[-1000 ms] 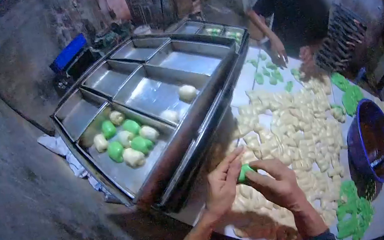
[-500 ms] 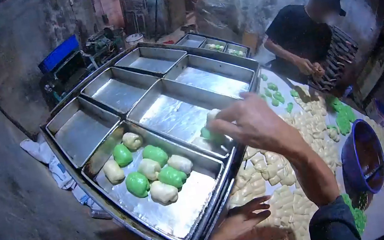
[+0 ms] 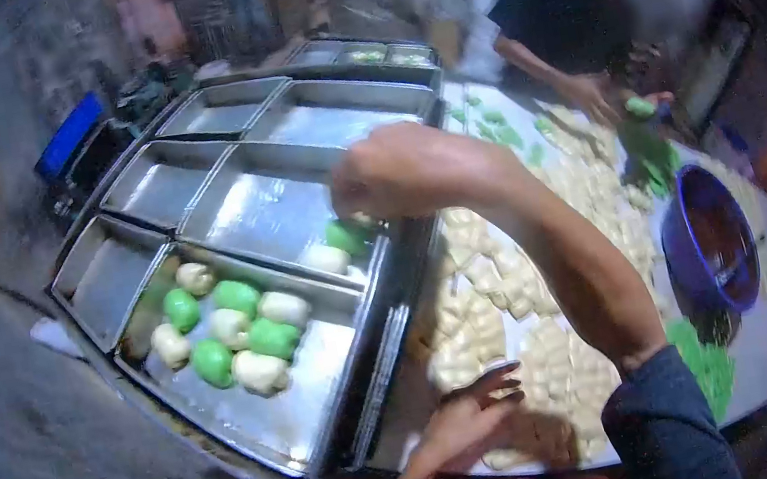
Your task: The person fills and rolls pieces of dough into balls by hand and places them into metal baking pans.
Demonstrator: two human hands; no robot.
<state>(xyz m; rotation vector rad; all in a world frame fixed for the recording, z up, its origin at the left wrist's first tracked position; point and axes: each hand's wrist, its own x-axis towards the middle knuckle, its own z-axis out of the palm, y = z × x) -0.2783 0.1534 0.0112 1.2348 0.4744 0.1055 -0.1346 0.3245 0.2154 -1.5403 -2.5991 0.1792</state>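
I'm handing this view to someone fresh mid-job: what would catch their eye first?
Probably the bright green and cream dough balls, grouped in the nearest metal pan. Next, the right hand reaching over the neighboring pan, just above a green ball. To the right, cream dough pieces cover much of the white table, with a purple bowl on its right side.

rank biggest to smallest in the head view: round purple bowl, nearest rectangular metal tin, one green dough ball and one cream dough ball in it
1. Nearest rectangular metal tin
2. Round purple bowl
3. Green dough ball and cream dough ball: they look too alike in size to rank
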